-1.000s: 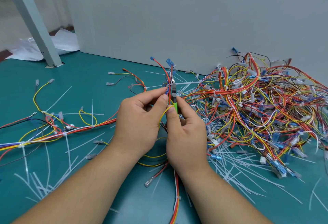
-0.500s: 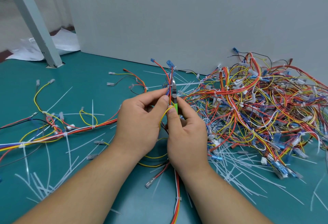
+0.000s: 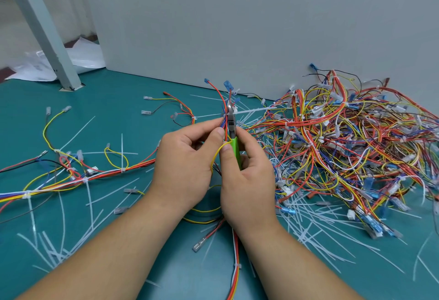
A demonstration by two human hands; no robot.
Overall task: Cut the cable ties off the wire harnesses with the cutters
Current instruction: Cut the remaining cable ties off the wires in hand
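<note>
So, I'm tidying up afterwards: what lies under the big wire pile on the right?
Loose white cable ties poke out from under the wire pile, on the teal table. Whatever lies beneath its middle is covered.

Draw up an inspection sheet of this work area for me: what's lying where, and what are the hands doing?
Surface: teal mat, bare only in patches.
Job's things: green-handled cutters, tips at a white cable tie on the held harness.
Clutter: cut ties strewn across the mat.
Hands: left hand pinches the held harness; right hand grips the cutters.
Cables: harness pile at right; tied harness lying at left.
Surroundings: grey wall, slanted post, white sheet behind it.
</note>
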